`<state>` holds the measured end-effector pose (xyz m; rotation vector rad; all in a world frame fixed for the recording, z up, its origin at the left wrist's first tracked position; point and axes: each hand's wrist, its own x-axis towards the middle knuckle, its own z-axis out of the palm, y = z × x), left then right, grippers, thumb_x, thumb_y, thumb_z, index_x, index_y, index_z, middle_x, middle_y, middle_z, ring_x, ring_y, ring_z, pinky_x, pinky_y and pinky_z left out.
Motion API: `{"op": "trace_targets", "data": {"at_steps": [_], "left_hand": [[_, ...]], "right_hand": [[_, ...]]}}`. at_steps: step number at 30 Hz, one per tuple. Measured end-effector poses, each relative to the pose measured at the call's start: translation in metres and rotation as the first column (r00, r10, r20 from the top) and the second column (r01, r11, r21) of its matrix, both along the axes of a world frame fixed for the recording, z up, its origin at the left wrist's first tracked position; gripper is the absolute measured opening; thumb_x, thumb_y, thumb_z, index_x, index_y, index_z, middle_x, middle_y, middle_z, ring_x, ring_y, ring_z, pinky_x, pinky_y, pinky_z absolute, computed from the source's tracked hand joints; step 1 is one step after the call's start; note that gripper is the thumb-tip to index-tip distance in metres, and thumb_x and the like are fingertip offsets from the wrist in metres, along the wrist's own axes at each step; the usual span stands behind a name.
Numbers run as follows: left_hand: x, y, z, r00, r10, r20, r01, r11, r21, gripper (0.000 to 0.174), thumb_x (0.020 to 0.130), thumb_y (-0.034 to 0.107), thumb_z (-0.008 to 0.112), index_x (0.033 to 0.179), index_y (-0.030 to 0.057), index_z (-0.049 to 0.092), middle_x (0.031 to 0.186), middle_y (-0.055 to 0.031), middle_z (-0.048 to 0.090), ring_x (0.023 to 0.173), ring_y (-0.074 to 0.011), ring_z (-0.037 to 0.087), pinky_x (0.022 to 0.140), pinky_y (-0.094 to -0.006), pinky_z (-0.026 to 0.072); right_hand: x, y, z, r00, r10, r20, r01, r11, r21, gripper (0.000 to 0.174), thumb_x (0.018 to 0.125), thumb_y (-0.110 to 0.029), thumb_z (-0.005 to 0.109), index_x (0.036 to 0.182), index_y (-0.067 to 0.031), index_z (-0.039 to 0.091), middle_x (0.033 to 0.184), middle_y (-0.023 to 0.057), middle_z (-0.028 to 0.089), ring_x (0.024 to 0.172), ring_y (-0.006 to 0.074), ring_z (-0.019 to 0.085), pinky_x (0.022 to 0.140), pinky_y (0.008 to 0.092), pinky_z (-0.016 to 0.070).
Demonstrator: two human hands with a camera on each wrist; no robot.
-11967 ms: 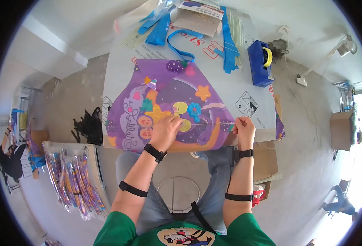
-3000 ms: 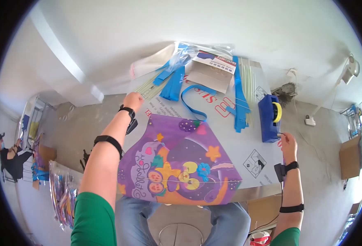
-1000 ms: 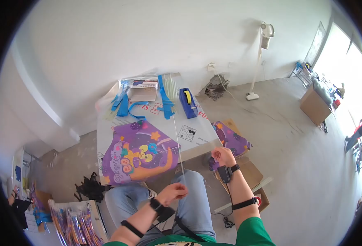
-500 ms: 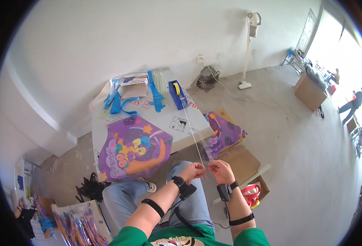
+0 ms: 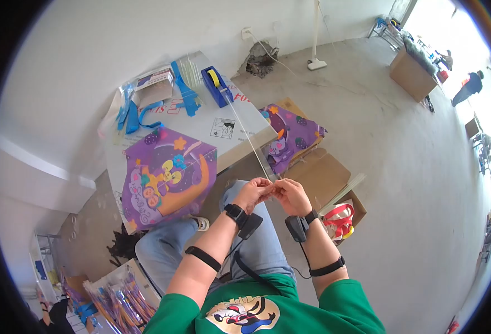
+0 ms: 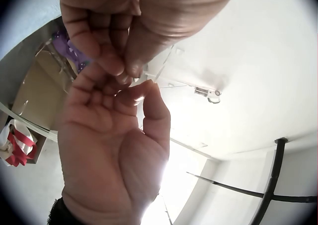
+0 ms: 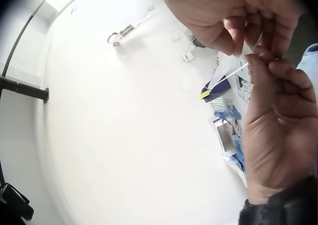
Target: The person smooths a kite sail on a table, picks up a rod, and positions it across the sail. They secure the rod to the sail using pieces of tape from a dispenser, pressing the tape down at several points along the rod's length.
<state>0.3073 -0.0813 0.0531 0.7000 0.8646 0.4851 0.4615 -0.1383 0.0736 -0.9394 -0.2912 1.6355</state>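
Low in front of the body, my left hand (image 5: 254, 194) and right hand (image 5: 291, 196) meet at the fingertips. The left thumb and fingers pinch the near end of a thin white stick (image 5: 247, 132), which slants up toward the blue tape dispenser (image 5: 217, 88). In the right wrist view, a small clear strip (image 7: 246, 49) shows at the fingertips, where my right hand (image 7: 241, 16) pinches it beside the left hand (image 7: 283, 130). The curled fingers hide part of both. A purple printed sheet (image 5: 170, 181) with cartoon figures lies on the table, apart from the hands.
Blue strips (image 5: 186, 92), pale sticks (image 5: 190, 73) and a small box (image 5: 155, 88) lie at the table's back. Right of the table are more purple sheets (image 5: 292, 136), an open cardboard box (image 5: 319, 177) and a red-and-white item (image 5: 340, 221). Bagged goods (image 5: 120, 298) stand lower left.
My hands have come together from apart, the left moving from over the lap to beside the right. Earlier they were at the table, the right by the dispenser. The head view has turned.
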Motion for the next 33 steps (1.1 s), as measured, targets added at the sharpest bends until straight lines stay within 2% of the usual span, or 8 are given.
{"op": "trace_targets", "data": {"at_steps": [2,17,28,33], "left_hand": [[0.0,0.001,0.001,1.0,0.005,0.011,-0.005,1.0,0.001,0.012,0.087,0.017,0.068,0.094,0.0104,0.06,0.087,0.0021,0.065,0.078,-0.006,0.06,0.071,-0.0196,0.0487],[0.001,0.004,0.004,1.0,0.018,-0.009,-0.018,1.0,0.009,0.009,0.089,0.013,0.064,0.096,0.011,0.061,0.086,0.0019,0.065,0.076,-0.0066,0.06,0.069,-0.0201,0.0486],[0.004,0.002,0.008,0.999,0.028,0.022,-0.029,0.999,0.024,0.009,0.088,0.012,0.065,0.095,0.0103,0.06,0.087,0.0019,0.064,0.078,-0.0069,0.06,0.071,-0.0214,0.0489],[0.005,0.001,0.009,0.999,0.043,-0.006,-0.043,0.999,0.026,0.008,0.088,0.013,0.065,0.095,0.0119,0.061,0.087,0.0025,0.065,0.077,-0.0063,0.06,0.07,-0.0201,0.0481]], "right_hand": [[-0.001,0.0,0.005,1.0,-0.001,0.015,0.001,1.0,-0.01,0.01,0.091,-0.005,0.053,0.086,0.003,0.057,0.085,0.0105,0.061,0.08,0.0193,0.061,0.077,0.0299,0.0505],[-0.001,0.0,-0.005,1.0,-0.026,0.013,0.026,1.0,0.0,0.009,0.09,-0.003,0.053,0.089,0.0048,0.057,0.089,0.0122,0.062,0.085,0.0199,0.061,0.082,0.0305,0.0509],[0.0,0.0,-0.004,1.0,-0.025,0.017,0.025,1.0,0.004,0.008,0.089,-0.004,0.054,0.089,0.0042,0.057,0.088,0.0119,0.062,0.083,0.02,0.062,0.081,0.0301,0.0515],[0.001,0.0,-0.008,0.999,-0.026,0.029,0.027,1.0,-0.012,0.009,0.09,-0.003,0.052,0.089,0.0049,0.056,0.089,0.0122,0.061,0.083,0.0196,0.061,0.081,0.0297,0.0511]]}}
